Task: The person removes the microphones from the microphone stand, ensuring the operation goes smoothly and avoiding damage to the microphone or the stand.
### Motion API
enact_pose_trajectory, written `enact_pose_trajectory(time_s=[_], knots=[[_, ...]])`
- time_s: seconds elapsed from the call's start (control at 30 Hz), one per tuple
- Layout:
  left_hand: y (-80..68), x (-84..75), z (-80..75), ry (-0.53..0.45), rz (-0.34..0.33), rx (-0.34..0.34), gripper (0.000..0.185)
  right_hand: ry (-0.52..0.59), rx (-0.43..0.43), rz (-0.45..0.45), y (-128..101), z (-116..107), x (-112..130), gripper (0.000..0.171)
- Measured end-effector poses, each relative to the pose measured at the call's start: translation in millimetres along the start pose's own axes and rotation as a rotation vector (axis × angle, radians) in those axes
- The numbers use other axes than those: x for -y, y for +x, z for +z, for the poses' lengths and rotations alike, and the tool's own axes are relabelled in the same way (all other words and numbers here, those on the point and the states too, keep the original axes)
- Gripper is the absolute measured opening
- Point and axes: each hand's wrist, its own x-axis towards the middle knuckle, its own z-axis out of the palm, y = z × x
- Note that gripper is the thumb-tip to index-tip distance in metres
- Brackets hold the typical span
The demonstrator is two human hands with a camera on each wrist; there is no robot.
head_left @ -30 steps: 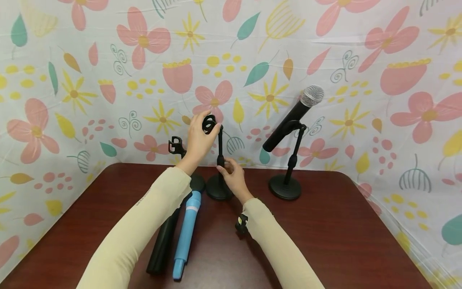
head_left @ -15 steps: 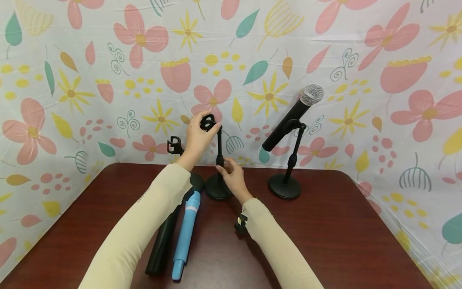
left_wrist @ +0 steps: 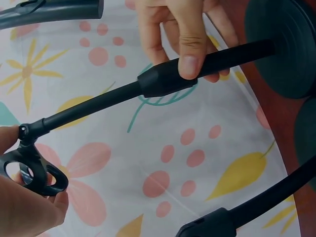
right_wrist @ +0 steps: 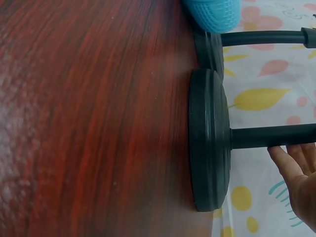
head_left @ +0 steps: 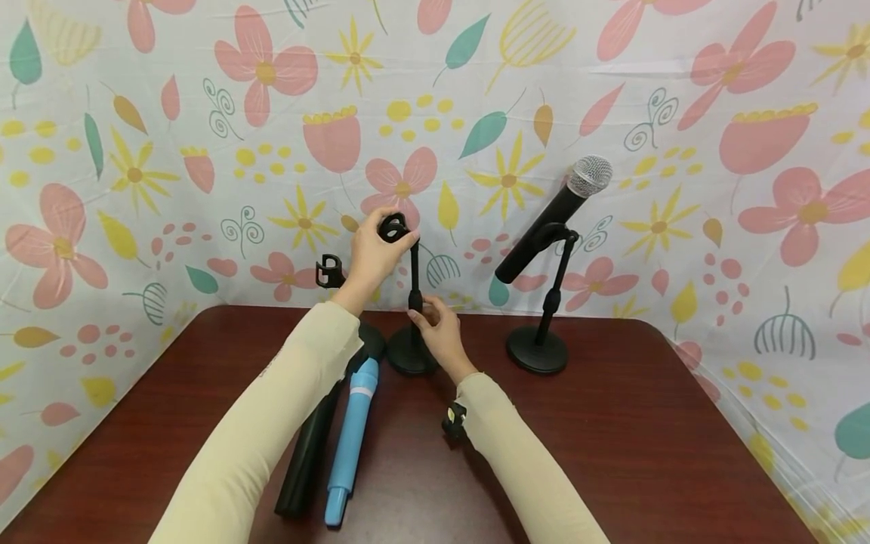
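The person's left hand (head_left: 370,261) is up at the top of the middle microphone stand (head_left: 414,302), its fingers curled round the black clip (head_left: 393,227) that sits on the pole's tip; the left wrist view shows the clip (left_wrist: 32,170) pinched between thumb and fingers. Lower down, the right hand (head_left: 440,330) grips the pole at its thicker collar, thumb pressed on the front and fingers wrapped behind (the thumb (left_wrist: 190,47) is plain to see in the left wrist view). The stand is upright near the back edge of the dark red table (head_left: 612,446), its round base (right_wrist: 210,140) flat on the wood. Just left of it stands another empty stand (head_left: 331,273), mostly hidden by the left forearm. To the right, well apart from the hands, a third stand (head_left: 540,344) carries a black microphone with a silver grille (head_left: 553,215), tilted upward. Beside the left forearm lie a blue microphone (head_left: 350,438) and a black microphone (head_left: 309,453), side by side. A flowered cloth (head_left: 170,113) hangs behind everything.
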Motion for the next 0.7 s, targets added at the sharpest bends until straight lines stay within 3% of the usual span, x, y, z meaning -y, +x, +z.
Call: enact_pose_trajectory(time_s=[0.33, 0.7], knots=[[3.4, -4.9, -2.2, 0.008, -0.059, 0.021, 0.053, -0.001, -0.017, -0.029, 1.4, 1.3, -0.1, 0.036], [3.5, -3.0, 0.2, 0.023, -0.045, 0.032, 0.050, -0.012, -0.009, -0.006, 1.2, 1.5, -1.5, 0.034]])
